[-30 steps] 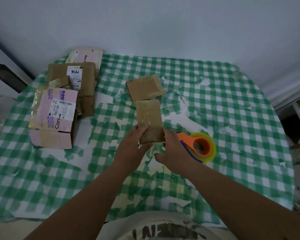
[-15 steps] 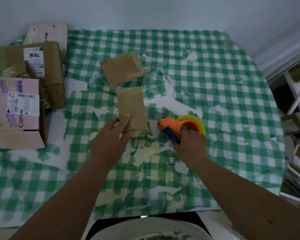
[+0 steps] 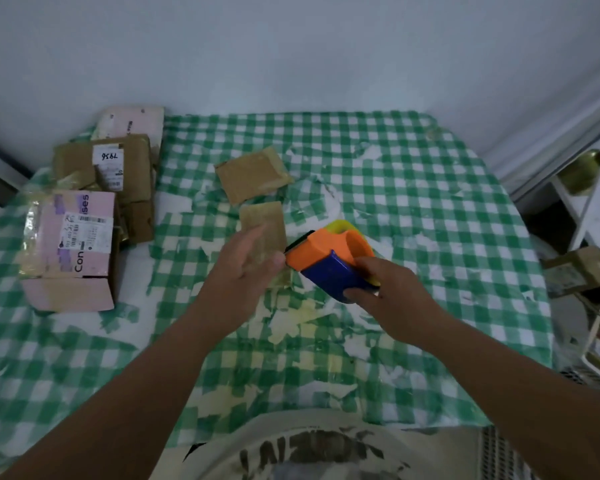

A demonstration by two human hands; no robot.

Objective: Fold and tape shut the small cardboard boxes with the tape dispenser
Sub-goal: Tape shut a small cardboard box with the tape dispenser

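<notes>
The table, under a worn green checked cloth, carries a heap of larger parcels at its left edge and two small boxes mid-table. The nearer small box lies flat, partly behind the left hand, whose fingers are spread loosely above it, holding nothing. The right hand grips the tape dispenser, raised with its mouth towards the box. Taping seems about to begin; next, the tape end likely needs pressing onto the box.

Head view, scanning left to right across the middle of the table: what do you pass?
Pink labelled box → left hand over a small cardboard box → tape dispenser → right hand gripping it → cluttered shelf.
</notes>
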